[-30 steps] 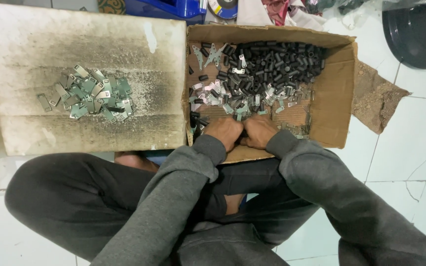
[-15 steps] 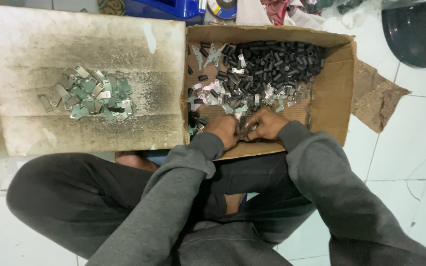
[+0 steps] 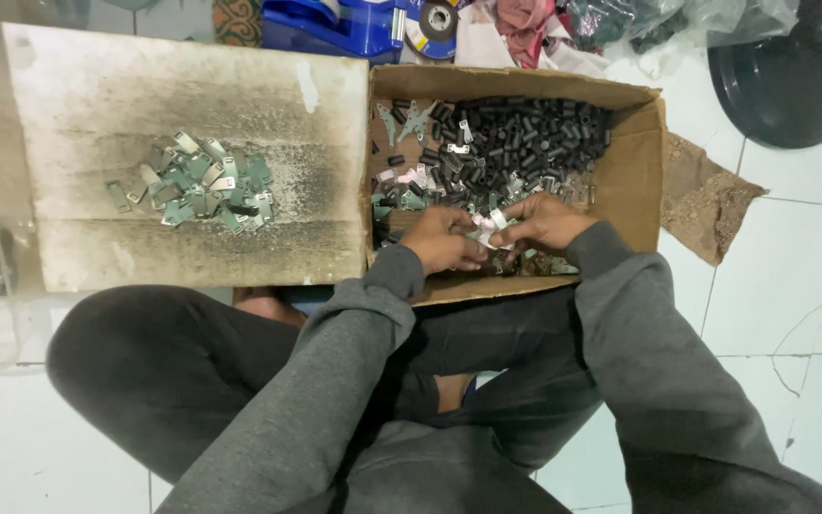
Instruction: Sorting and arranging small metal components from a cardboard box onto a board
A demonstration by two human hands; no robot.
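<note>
Head view: since a second ago, the left hand [image 3: 444, 240] and right hand [image 3: 544, 222] are found raised and parted inside the cardboard box [image 3: 639, 181], fingers pinched on a small metal clip [image 3: 493, 225], assembly evidently underway.

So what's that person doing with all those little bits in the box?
A person sits on the floor with both hands in a cardboard box of small parts. The left hand and right hand meet over a small silvery metal piece, pinching it between the fingers. Black tubes fill the back of the box. A pile of metal clips lies on the flat board beside it.
</note>
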